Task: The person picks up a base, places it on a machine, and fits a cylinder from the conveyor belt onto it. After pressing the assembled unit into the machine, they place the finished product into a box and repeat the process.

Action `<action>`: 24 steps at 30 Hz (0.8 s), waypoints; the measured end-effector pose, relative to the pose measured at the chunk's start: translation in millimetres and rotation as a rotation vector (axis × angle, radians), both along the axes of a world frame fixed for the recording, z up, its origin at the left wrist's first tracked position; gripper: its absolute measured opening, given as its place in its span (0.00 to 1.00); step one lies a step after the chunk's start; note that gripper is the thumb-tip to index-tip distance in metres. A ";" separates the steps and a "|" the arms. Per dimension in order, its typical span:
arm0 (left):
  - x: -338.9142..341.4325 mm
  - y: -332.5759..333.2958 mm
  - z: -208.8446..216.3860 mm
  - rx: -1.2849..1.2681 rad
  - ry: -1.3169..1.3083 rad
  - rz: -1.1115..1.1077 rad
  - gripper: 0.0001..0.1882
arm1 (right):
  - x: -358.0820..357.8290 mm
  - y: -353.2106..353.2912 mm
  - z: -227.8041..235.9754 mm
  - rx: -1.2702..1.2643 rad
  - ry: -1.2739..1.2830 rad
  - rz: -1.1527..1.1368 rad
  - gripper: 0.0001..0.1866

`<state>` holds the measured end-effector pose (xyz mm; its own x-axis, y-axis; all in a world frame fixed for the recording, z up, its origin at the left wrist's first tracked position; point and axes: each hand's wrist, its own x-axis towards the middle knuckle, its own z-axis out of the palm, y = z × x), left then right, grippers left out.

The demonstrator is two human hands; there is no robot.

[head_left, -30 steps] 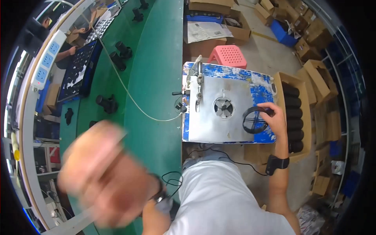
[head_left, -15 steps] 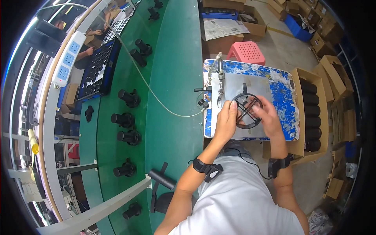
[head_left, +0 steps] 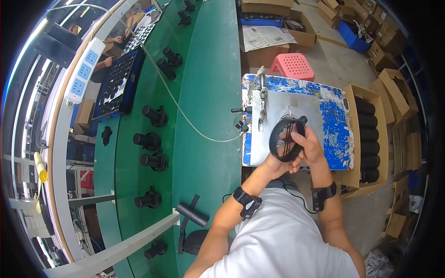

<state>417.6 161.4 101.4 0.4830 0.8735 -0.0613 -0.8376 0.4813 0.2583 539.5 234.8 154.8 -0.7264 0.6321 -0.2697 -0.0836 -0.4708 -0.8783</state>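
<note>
Both my hands hold a round black plastic ring with thin bars across it (head_left: 272, 147), tilted above the metal plate of a small worktable. My right hand (head_left: 311, 148) is closed on its right side, thumb over the front rim. At the lower edge is my left hand (head_left: 274, 167), closed on it from below, its fingers partly hidden behind the ring. A small loop-shaped tab sticks out at the ring's upper right. Past the ring, a metal toggle clamp (head_left: 263, 99) with a black-handled lever stands on the plate (head_left: 294, 99).
Left of me runs a green bench (head_left: 204, 106) with several black cylindrical parts (head_left: 150, 161). A carton of black cylinders (head_left: 384, 139) stands at the right, a pink stool (head_left: 293, 66) beyond the worktable. A thin hose (head_left: 185, 116) crosses the bench. Another person's hand (head_left: 109, 61) shows far left.
The ring has turned from facing up to tilted, and its tab has swung to the right. My left hand has shifted from the ring's left side to below it; my right hand has moved lower.
</note>
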 end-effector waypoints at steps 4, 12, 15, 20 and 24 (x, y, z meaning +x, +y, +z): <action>-21.3 -5.5 15.4 -0.037 0.225 0.092 0.31 | -6.5 -3.0 4.4 0.244 -0.031 -0.245 0.09; -27.2 1.0 22.0 -0.170 0.463 0.416 0.19 | -0.7 -2.1 -18.0 0.216 0.112 -0.234 0.25; -30.9 -3.3 14.7 -0.121 0.984 0.681 0.17 | 16.5 3.1 -31.6 -0.238 0.333 -0.157 0.25; -8.1 -0.9 -11.1 0.104 1.349 0.743 0.17 | -0.6 -16.3 -35.1 0.052 -0.081 -0.337 0.22; -13.5 1.4 -27.9 0.118 1.266 0.778 0.15 | -9.9 -13.4 -29.8 0.192 -0.067 -0.263 0.21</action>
